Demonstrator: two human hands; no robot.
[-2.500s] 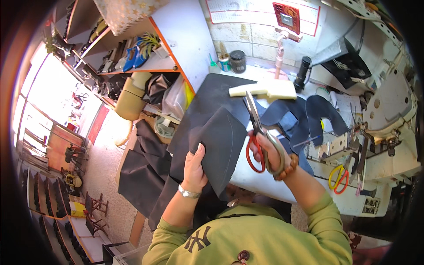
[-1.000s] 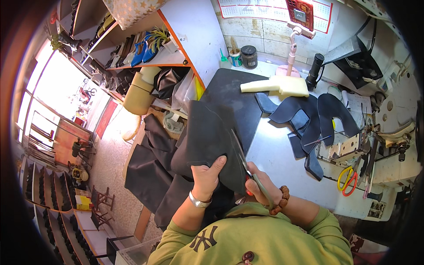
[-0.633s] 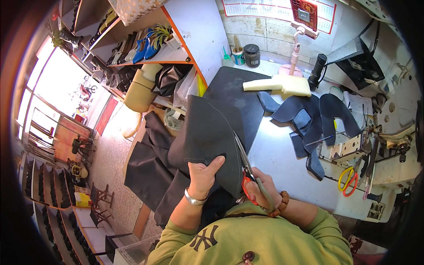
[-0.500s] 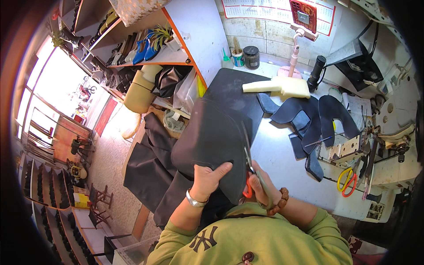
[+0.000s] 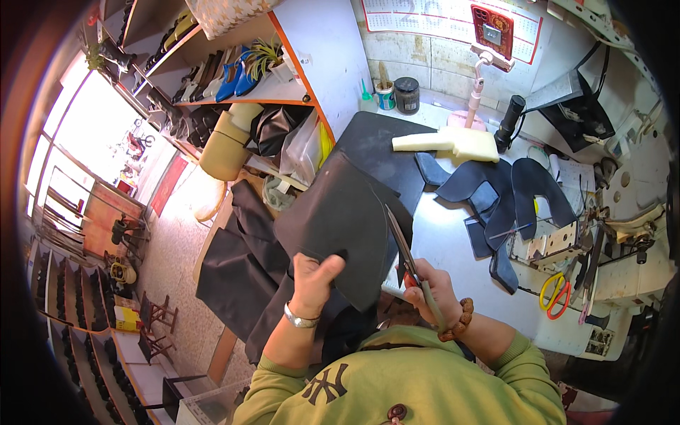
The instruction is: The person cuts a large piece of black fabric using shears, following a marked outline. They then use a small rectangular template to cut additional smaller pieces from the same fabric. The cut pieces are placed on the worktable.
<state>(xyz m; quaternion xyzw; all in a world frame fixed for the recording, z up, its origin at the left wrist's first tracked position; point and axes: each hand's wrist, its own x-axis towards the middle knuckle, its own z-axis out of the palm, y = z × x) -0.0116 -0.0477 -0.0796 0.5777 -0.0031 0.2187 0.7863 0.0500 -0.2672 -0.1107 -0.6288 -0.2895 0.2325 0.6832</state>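
Observation:
In my left hand point(image 5: 309, 287) is the lower edge of a black leather-like sheet point(image 5: 329, 216), thumb on top and fingers hidden beneath. A pale curved line runs over the sheet near its right side. My right hand point(image 5: 438, 292) grips a pair of scissors point(image 5: 401, 241), their long blades pointing up and away along the sheet's right edge. Part of the orange handle shows between the fingers. A grey-green band point(image 5: 431, 304) crosses the right hand toward the wrist; I cannot tell what it belongs to. More black material point(image 5: 241, 265) hangs in folds at the left.
Dark cut pieces point(image 5: 460, 180) lie on the white table point(image 5: 443, 262), beside cream foam point(image 5: 474, 144). A black mat point(image 5: 379, 138) sits at the back. Yellow-and-red scissors point(image 5: 555, 294) rest near a machine point(image 5: 630, 265) at right. A shoe shelf point(image 5: 297, 60) stands left; a phone point(image 5: 491, 32) is on a stand.
The scissors and my right hand have moved slightly right, apart from where they were at the sheet's edge. My left hand and the sheet have shifted left.

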